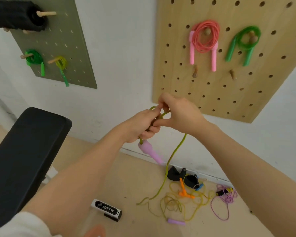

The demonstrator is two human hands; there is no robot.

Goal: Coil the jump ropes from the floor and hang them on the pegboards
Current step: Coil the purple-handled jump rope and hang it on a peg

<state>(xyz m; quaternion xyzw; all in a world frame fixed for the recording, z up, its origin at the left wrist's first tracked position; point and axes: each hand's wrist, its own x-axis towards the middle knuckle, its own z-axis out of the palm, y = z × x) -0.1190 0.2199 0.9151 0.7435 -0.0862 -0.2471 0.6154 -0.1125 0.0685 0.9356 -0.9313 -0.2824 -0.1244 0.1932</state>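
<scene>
My left hand (144, 124) grips an olive-green jump rope (175, 152) near its lilac handle (149, 152), which hangs below the fist. My right hand (179, 111) pinches a loop of the same rope just above the left hand. The rope drops to the floor, where its other lilac handle (176, 221) lies. On the wooden pegboard (212, 93) hang a coiled pink rope (205, 39) and a coiled green rope (244, 42). The grey-green pegboard (63, 40) carries a green coil (34, 59) and a yellow-green coil (61, 65).
On the floor lie a yellow rope with orange handles (184, 193), a purple rope (224, 200), black items (183, 176) by the wall, and a black-and-white box (108, 209). A black padded bench (24, 151) stands at left. Two bare pegs (195, 72) stick out of the wooden board.
</scene>
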